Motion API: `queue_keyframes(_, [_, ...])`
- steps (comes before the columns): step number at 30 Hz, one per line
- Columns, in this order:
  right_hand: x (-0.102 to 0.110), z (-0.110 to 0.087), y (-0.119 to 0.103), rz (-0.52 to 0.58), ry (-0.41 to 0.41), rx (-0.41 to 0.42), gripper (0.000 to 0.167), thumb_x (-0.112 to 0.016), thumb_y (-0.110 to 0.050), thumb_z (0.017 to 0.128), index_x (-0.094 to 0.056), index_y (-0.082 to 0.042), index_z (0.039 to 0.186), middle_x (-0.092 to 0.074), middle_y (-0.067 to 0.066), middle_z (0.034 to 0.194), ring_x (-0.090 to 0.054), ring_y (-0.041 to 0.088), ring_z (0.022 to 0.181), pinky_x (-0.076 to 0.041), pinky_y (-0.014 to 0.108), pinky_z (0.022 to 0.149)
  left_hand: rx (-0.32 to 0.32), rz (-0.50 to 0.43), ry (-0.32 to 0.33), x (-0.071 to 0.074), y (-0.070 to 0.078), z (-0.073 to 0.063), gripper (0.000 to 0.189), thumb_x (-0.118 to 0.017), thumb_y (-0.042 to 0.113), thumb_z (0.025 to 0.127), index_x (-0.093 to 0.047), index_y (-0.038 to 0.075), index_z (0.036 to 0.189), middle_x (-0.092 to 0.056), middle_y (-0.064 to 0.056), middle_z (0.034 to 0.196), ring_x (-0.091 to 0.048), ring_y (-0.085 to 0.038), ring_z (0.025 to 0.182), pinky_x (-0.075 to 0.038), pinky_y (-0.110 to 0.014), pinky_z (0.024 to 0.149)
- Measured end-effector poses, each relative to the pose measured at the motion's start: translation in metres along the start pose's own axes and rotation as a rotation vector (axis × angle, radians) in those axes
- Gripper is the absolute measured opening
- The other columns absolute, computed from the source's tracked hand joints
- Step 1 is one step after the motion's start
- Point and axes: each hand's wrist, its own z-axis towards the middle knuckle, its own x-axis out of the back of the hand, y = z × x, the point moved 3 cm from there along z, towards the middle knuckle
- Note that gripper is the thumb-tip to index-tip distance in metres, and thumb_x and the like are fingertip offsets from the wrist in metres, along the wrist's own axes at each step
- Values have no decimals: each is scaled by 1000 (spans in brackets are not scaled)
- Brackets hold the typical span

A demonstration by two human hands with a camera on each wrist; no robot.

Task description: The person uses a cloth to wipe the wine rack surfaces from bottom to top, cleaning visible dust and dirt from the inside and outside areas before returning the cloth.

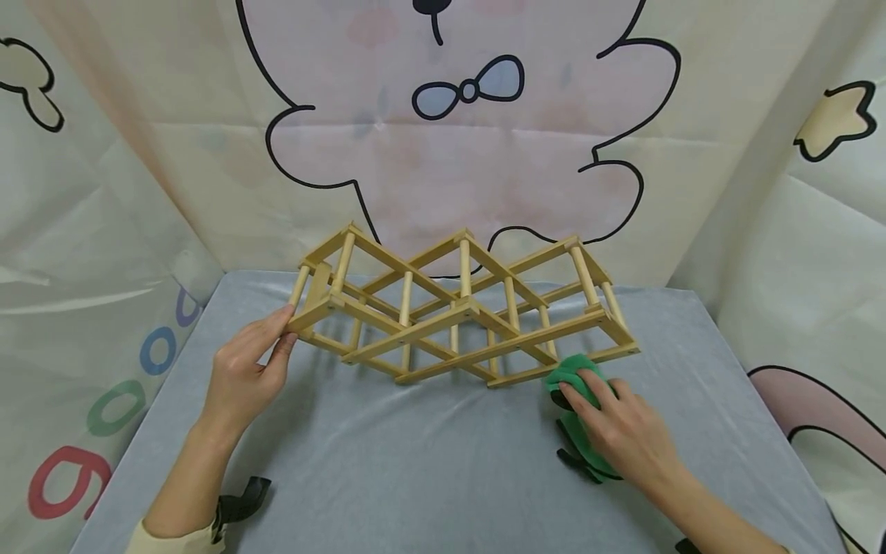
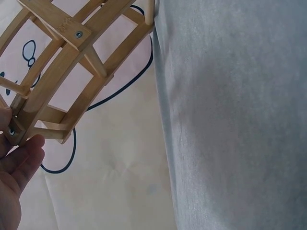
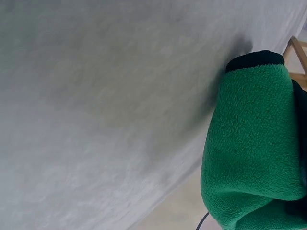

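A collapsible wooden lattice rack (image 1: 471,308), made of crossed slats and round dowels, is spread out and tilted above the table. My left hand (image 1: 248,369) pinches its left end between thumb and fingers; in the left wrist view the fingertips (image 2: 33,148) hold a slat corner beside a screw. My right hand (image 1: 626,431) grips a folded green cloth (image 1: 577,377) with black edging, close below the rack's right front slats. Whether the cloth touches the wood cannot be told. The cloth (image 3: 254,139) fills the right side of the right wrist view, where the hand is hidden.
A light blue-grey cloth covers the table (image 1: 388,477). Behind it hangs a cream curtain (image 1: 208,154) with cartoon drawings, and similar printed fabric stands at both sides. Dark straps (image 1: 242,500) sit at the wrists.
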Motion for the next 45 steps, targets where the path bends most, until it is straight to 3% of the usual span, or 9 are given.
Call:
queue_keyframes(8, [13, -11, 17, 10, 97, -19, 47, -33, -15, 104, -77, -5, 118, -68, 26, 116, -57, 43, 67, -49, 48, 41, 12, -14, 27, -2, 0, 0, 54, -76, -24, 73, -73, -8, 124, -75, -26, 112, -72, -45, 92, -47, -13, 103])
queue_keyframes(18, [31, -16, 33, -33, 193, -88, 46, -35, -17, 101, -77, -5, 117, -68, 28, 115, -56, 49, 69, -49, 58, 42, -2, -2, 1, -1, 0, -1, 48, -74, -18, 80, -70, -10, 127, -74, -26, 116, -73, -44, 94, -46, -13, 104])
queue_keyframes(27, [36, -14, 35, -60, 245, -98, 42, -40, -18, 100, -77, -5, 115, -68, 28, 115, -58, 48, 69, -49, 57, 43, 1, -12, -8, 0, 0, -1, 49, -73, -17, 81, -70, -9, 129, -74, -24, 118, -72, -42, 93, -47, -13, 103])
queue_keyframes(34, [37, 0, 34, -52, 262, -103, 41, -43, -23, 104, -76, -4, 118, -68, 29, 116, -59, 49, 70, -52, 60, 46, 8, -17, -5, 0, -1, -2, 49, -72, -16, 82, -70, -8, 130, -74, -24, 118, -72, -41, 92, -47, -13, 103])
queue_keyframes(45, [47, 33, 24, -33, 433, -69, 29, -53, -14, 99, -77, -2, 108, -70, 28, 110, -57, 49, 66, -48, 59, 41, -2, -13, -4, -1, 0, -1, 46, -72, -14, 83, -70, -9, 129, -75, -24, 116, -73, -42, 91, -47, -13, 103])
